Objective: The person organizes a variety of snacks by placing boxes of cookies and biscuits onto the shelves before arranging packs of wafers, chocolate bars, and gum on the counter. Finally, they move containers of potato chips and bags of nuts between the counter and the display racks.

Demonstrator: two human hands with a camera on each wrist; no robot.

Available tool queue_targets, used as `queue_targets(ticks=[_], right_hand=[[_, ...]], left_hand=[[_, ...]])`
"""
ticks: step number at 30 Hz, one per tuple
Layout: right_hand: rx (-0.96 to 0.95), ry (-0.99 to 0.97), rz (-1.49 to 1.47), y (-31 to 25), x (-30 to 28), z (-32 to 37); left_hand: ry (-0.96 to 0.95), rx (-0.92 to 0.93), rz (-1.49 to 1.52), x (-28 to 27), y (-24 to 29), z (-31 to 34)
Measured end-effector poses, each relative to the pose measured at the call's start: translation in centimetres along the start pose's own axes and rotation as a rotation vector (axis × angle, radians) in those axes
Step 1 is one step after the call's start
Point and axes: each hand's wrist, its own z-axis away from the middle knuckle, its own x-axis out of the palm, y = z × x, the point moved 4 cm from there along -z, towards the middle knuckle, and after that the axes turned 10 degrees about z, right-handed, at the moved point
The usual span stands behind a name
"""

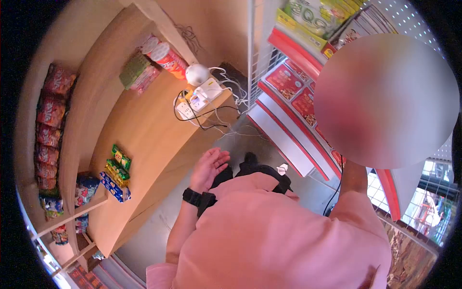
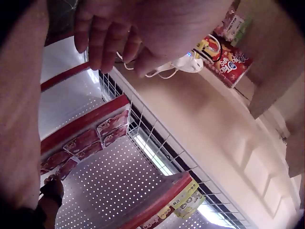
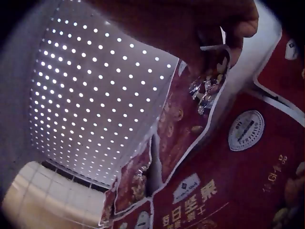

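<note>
In the right wrist view, my right hand (image 3: pixel 209 26) pinches the upper edge of a red nut packet (image 3: pixel 178 121), which stands among similar packets. Right beside it is a larger red nut packet (image 3: pixel 209 176) with gold lettering and a round white seal. A blurred patch hides this hand in the head view, and only the forearm (image 1: pixel 355 180) shows there. My left hand (image 1: pixel 210 166) holds nothing, its fingers relaxed, in front of the pink shirt. The left wrist view shows the same hand (image 2: pixel 152 28) with loosely bent fingers.
A wooden counter (image 1: pixel 144 144) on the left bears a power strip (image 1: pixel 185 110), cables, red snack canisters (image 1: pixel 168 58) and small snack packs (image 1: pixel 115 185). Shelves with red edges (image 1: pixel 293 55) stand on the right, backed by a perforated panel (image 3: pixel 100 95). Red bags (image 1: pixel 50 113) line the far left.
</note>
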Motion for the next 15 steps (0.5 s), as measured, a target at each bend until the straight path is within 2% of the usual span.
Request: queue_targets(ticks=[2, 3, 5, 6, 7, 8, 10, 12, 14, 15], right_hand=[[-0.037, -0.017, 0.0, 1.6, 0.8, 0.7], [-0.066, -0.029, -0.01, -0.2, 2.4, 4.5], [-0.156, -0.062, -0.06, 0.8, 3.5, 2.6], [-0.211, -0.083, -0.101, 0.8, 3.7, 7.0], [-0.266, -0.107, -0.145, -0.5, 4.8, 4.9], [-0.318, -0.129, -0.187, 0.6, 4.4, 8.5], [-0.392, -0.164, -0.245, 2.6, 5.2, 4.1], [-0.414, -0.176, -0.247, 2.6, 6.7, 4.0], [-0.356, -0.157, -0.144, 4.4, 8.1, 4.2], [-0.295, -0.142, -0.061, 4.2, 9.2, 10.0]], left_hand=[[0.017, 0.038, 0.019, -0.3, 0.1, 0.1], [0.006, 0.029, 0.03, -0.9, -0.3, -0.1], [0.006, 0.043, 0.042, -1.5, -0.5, 0.1], [0.017, 0.062, 0.04, -1.5, -0.5, 0.2], [0.001, 0.053, 0.083, -1.9, -0.8, -0.1], [-0.02, 0.068, 0.083, -1.7, -0.7, 0.2], [-0.009, 0.049, 0.06, -2.1, -0.9, -0.1], [0.019, 0.091, 0.058, -3.2, -0.1, 0.9], [-0.04, 0.108, 0.064, -3.1, -0.8, 0.2], [-0.056, 0.137, 0.013, -3.4, -0.8, 0.2]])
